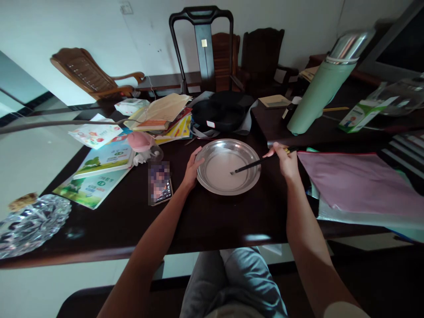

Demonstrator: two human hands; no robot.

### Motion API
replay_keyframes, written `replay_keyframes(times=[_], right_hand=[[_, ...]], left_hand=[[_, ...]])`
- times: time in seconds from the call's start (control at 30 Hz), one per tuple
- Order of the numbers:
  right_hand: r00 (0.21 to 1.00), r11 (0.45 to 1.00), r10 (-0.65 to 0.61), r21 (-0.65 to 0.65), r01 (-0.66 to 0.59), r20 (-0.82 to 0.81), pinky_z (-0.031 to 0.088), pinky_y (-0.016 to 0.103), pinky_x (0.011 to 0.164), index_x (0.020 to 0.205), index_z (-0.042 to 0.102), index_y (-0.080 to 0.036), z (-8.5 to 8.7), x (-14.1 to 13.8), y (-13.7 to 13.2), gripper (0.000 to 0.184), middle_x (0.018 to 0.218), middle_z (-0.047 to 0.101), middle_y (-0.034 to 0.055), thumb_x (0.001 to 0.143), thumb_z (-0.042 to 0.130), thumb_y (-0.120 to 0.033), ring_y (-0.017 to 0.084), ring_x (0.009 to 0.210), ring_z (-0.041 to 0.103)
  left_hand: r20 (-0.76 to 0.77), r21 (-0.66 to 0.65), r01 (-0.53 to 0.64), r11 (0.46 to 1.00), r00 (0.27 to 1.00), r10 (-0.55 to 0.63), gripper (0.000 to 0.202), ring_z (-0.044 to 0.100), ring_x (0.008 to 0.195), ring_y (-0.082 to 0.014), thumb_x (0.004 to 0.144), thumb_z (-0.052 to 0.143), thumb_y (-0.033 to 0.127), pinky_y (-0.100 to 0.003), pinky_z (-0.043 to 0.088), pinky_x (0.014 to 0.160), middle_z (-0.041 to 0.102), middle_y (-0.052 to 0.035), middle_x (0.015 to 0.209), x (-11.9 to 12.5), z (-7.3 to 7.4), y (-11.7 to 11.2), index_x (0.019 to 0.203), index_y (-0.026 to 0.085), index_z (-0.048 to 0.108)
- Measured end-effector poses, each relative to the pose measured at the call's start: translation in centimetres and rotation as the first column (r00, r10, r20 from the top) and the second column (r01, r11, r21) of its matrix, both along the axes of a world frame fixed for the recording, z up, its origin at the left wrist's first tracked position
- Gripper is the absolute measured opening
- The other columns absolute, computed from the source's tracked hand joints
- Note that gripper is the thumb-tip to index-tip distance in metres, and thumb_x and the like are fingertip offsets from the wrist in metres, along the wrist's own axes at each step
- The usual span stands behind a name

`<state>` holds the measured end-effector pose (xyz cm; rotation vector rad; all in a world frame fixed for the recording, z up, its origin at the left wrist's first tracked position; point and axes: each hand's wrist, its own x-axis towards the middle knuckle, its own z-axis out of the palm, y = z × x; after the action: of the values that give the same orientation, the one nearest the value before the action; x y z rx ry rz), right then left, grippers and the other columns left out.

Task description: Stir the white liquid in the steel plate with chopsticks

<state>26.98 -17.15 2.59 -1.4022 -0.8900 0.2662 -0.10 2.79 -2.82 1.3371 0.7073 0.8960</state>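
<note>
A round, shallow metal plate (228, 189) rests on the dark table in front of me. My left hand (192, 168) grips its left rim, thumb over the edge and fingers along the outside. In my right hand (283, 160), at the plate's right, black chopsticks (248, 166) with gold bands are pinched and slant down to the left. Their tips are over or on the middle of the plate. Its inside looks pale and smooth; whether it holds liquid I cannot tell. Left of my left hand lies a phone (165, 193).
Booklets (96, 181), a pink object (141, 140) and a glass dish (39, 225) are at left. Behind the plate sit stacked papers (165, 110) and a black bag (221, 108). At right stand a green thermos (318, 95), a small carton (361, 115) and a pink folder (357, 181).
</note>
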Motion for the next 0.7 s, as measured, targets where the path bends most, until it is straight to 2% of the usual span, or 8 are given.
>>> replay_keyframes(times=[0.07,0.17,0.2,0.27,0.4,0.5,0.63,0.7], right_hand=[[0.995,0.994,0.101,-0.036,-0.101,-0.001,0.06,0.042,0.082,0.058,0.069,-0.027,0.1,-0.6,0.2,0.059,0.061,0.073,0.0026,0.081,0.071,-0.082,0.024,0.066,0.074],[0.965,0.963,0.257,-0.101,-0.252,0.045,0.06,0.041,0.086,0.067,0.075,-0.027,0.2,-1.6,0.6,0.054,0.076,0.081,0.0038,0.08,0.074,-0.08,0.026,0.079,0.077],[0.962,0.961,0.265,-0.107,-0.257,0.067,0.059,0.041,0.087,0.07,0.077,-0.027,0.2,-1.6,0.6,0.052,0.08,0.082,0.0038,0.081,0.074,-0.079,0.026,0.084,0.078],[0.977,0.979,0.192,-0.087,-0.184,0.092,0.059,0.041,0.089,0.073,0.078,-0.028,0.1,-1.1,0.5,0.051,0.08,0.082,0.0032,0.082,0.074,-0.077,0.026,0.086,0.078],[1.0,1.0,-0.015,-0.005,0.015,0.006,0.06,0.041,0.085,0.061,0.07,-0.028,-0.1,0.3,-0.1,0.057,0.063,0.074,0.0017,0.085,0.069,-0.079,0.024,0.069,0.074],[0.999,0.999,0.048,-0.016,-0.049,-0.025,0.06,0.041,0.082,0.058,0.067,-0.027,0.0,-0.1,0.0,0.059,0.06,0.073,0.0019,0.082,0.07,-0.081,0.023,0.065,0.073],[0.971,0.97,0.229,-0.094,-0.223,0.068,0.06,0.041,0.086,0.067,0.075,-0.027,0.1,-1.5,0.7,0.055,0.076,0.081,0.0038,0.081,0.073,-0.08,0.026,0.081,0.078],[0.973,0.977,0.202,-0.091,-0.192,0.11,0.059,0.041,0.088,0.072,0.078,-0.027,0.0,-1.4,0.8,0.052,0.081,0.082,0.0038,0.082,0.073,-0.078,0.026,0.086,0.078]], left_hand=[[0.0,0.007,0.006,1.0,1.0,-0.006,0.072,0.061,0.137,-0.0373,0.075,0.085,0.051,-0.052,0.049,0.117,0.068,-0.0096,0.145,0.0,-0.1,0.1,0.139,0.025,0.066],[0.001,0.019,0.02,1.0,1.0,-0.02,0.069,0.061,0.138,-0.037,0.078,0.084,0.05,-0.052,0.048,0.117,0.067,-0.0094,0.148,-0.1,-0.3,0.3,0.14,0.026,0.066],[-0.001,0.022,0.024,0.999,1.0,-0.024,0.068,0.061,0.139,-0.037,0.079,0.083,0.05,-0.052,0.048,0.118,0.066,-0.0096,0.149,-0.1,-0.4,0.3,0.14,0.026,0.066],[-0.002,0.022,0.026,0.999,1.0,-0.026,0.067,0.06,0.139,-0.0371,0.08,0.082,0.049,-0.052,0.048,0.118,0.066,-0.0099,0.149,-0.1,-0.4,0.3,0.141,0.026,0.065],[-0.001,-0.001,0.02,1.0,1.0,-0.02,0.069,0.06,0.139,-0.0376,0.078,0.083,0.048,-0.053,0.047,0.118,0.066,-0.01,0.148,0.0,-0.4,0.3,0.141,0.026,0.065],[0.0,0.002,0.014,1.0,1.0,-0.014,0.07,0.06,0.139,-0.0373,0.077,0.083,0.048,-0.053,0.046,0.119,0.066,-0.0099,0.149,0.0,-0.4,0.3,0.14,0.025,0.065],[0.002,0.012,0.026,1.0,1.0,-0.026,0.07,0.061,0.138,-0.0368,0.078,0.082,0.049,-0.052,0.047,0.118,0.066,-0.0099,0.149,0.0,-0.4,0.3,0.141,0.026,0.065],[-0.002,0.005,0.029,1.0,1.0,-0.029,0.069,0.061,0.137,-0.0367,0.079,0.082,0.048,-0.053,0.048,0.118,0.066,-0.0098,0.148,-0.1,-0.3,0.2,0.142,0.026,0.064]])
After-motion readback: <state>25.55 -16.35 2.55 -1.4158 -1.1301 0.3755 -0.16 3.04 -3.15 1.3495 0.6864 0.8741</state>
